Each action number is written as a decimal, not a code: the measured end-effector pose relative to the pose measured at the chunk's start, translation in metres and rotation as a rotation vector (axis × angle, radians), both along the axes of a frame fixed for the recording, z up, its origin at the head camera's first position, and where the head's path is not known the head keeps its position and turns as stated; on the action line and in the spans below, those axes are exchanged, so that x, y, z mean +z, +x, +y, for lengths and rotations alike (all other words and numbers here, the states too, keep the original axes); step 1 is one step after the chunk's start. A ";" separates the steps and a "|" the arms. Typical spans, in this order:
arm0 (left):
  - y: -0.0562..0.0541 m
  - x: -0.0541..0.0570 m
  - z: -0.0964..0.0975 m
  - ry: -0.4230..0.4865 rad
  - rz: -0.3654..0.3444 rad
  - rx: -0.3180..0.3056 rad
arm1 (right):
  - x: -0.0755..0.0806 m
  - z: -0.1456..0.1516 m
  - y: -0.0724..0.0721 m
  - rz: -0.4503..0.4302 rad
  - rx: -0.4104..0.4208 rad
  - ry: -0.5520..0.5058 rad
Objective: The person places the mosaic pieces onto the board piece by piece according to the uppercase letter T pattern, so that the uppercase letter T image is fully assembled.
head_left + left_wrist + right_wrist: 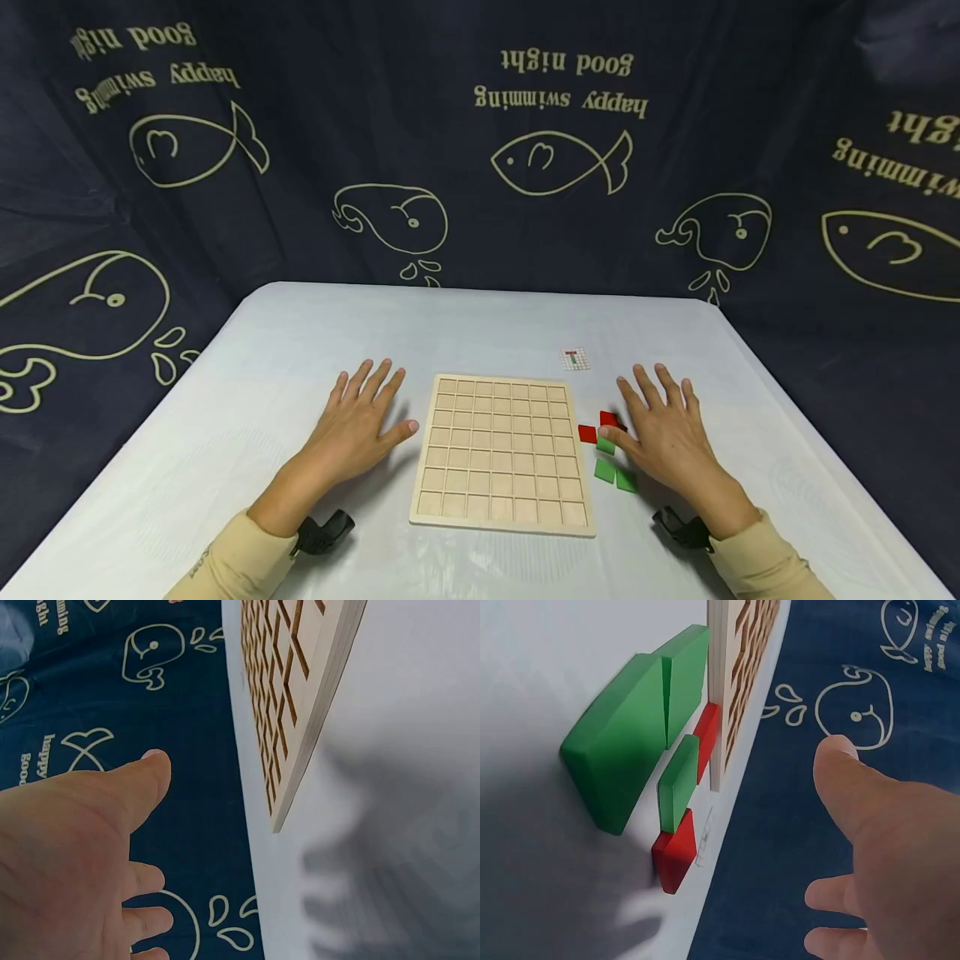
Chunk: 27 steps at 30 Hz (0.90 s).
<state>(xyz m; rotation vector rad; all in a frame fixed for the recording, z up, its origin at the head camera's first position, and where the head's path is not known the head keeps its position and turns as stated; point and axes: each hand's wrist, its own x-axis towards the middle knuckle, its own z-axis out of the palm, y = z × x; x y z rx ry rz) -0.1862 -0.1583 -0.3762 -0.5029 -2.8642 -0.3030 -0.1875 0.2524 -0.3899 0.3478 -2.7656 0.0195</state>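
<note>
A square wooden grid board (504,454) with shallow recesses lies on the white table between the two hands. Left of it, my left hand (352,429) hovers palm down with fingers spread, holding nothing; its shadow falls on the table in the left wrist view. My right hand (667,437) is likewise spread above the table, right of the board, its thumb overlapping the tiles in the head view. Under that thumb side are several flat square tiles: red ones such as the red tile (587,434) beside the board, and green ones such as the green tile (622,742).
A small printed card (575,359) with a grid and a red and green T-shaped pattern lies beyond the board's far right corner. The white table (480,325) ends at a dark blue cloth (300,225) with fish and whale drawings.
</note>
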 end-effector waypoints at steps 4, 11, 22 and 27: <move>0.000 -0.001 0.001 -0.004 -0.002 -0.006 | -0.001 -0.001 0.000 -0.003 0.006 -0.010; 0.000 -0.001 0.001 0.001 -0.008 -0.026 | -0.001 -0.001 -0.001 -0.006 0.019 -0.024; 0.002 -0.007 0.001 0.051 -0.060 -0.108 | -0.001 -0.004 0.000 -0.023 0.056 -0.086; 0.002 -0.009 0.000 0.054 -0.048 -0.129 | -0.001 -0.005 0.000 -0.018 0.075 -0.101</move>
